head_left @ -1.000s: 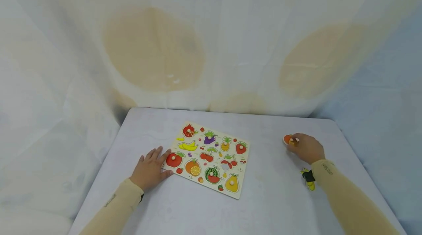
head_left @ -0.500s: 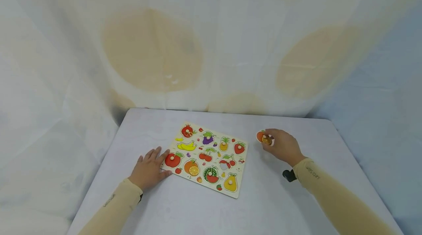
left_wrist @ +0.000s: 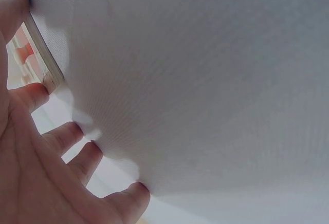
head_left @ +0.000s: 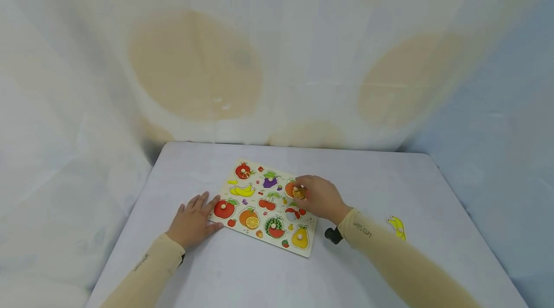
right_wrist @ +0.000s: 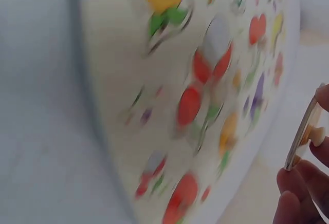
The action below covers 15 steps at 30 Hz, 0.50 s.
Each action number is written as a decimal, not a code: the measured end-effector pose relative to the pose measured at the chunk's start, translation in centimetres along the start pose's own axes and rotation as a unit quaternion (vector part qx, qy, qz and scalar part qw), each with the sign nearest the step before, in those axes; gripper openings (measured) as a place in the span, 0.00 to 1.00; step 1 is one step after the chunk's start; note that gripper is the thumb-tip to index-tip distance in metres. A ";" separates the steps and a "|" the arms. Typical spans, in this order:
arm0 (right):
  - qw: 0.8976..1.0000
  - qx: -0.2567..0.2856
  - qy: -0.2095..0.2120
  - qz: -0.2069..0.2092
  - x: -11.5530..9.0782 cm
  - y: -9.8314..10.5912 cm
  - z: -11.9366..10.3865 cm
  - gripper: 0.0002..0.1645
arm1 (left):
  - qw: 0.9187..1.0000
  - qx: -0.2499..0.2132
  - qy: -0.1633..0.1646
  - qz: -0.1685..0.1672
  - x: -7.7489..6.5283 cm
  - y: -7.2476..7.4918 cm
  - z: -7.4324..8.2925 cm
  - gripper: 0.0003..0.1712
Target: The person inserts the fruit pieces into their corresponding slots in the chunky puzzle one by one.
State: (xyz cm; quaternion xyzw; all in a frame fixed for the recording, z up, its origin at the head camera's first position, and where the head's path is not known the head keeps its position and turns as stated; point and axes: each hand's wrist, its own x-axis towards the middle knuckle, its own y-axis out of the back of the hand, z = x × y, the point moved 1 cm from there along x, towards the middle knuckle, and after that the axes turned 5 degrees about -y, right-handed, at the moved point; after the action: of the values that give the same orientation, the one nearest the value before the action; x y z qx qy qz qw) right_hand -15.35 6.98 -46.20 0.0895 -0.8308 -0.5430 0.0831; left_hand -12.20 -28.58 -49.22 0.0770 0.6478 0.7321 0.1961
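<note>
My left hand [head_left: 192, 221] lies with spread fingers at the left corner of the wooden fruit peg puzzle board [head_left: 274, 242]. In the left wrist view the thumb and a fingertip touch the board's edge [left_wrist: 43, 52], while the other fingertips [left_wrist: 139, 190] rest on the white cloth. My right hand [head_left: 322, 197] pinches an orange puzzle piece [head_left: 298, 192] by its small knob, over the board's right part near the pineapple and strawberry, which it partly hides. The right wrist view shows that piece [right_wrist: 303, 136] tilted on edge, raised above the board.
A yellow banana puzzle piece [head_left: 397, 227] lies on the table [head_left: 368, 168] to the right, beside my right sleeve [head_left: 381, 250]. Knobbed fruits, such as an apple [head_left: 225, 208] and a pear [head_left: 300, 237], sit in the board. Fabric walls surround the table.
My right hand has carried the orange piece leftward from the table's right side to over the board. The banana piece is again uncovered. My left hand stays at the board's corner.
</note>
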 end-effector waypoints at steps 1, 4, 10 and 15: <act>1.000 0.002 0.003 -0.006 0.1 -0.3 -0.7 0.27 | 1.000 -0.003 0.001 0.000 0.0 0.0 0.0 0.48; 1.000 0.006 0.014 -0.026 0.5 -1.3 -2.6 0.24 | 1.000 -0.006 0.003 0.001 0.1 -0.1 0.0 0.48; 0.997 -0.010 0.033 -0.064 0.5 -3.6 -5.6 0.24 | 1.000 -0.005 0.003 0.000 0.4 -0.7 -0.2 0.49; 0.995 -0.019 0.030 -0.094 0.2 -5.1 -7.1 0.25 | 1.000 -0.006 0.003 0.000 0.6 -1.1 -0.1 0.49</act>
State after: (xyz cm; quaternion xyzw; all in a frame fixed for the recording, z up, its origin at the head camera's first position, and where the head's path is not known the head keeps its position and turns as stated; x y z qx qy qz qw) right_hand -13.62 -1.40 -48.03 0.1819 -0.8055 -0.5609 0.0582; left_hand -12.56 -28.39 -50.36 0.0737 0.6438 0.7364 0.1943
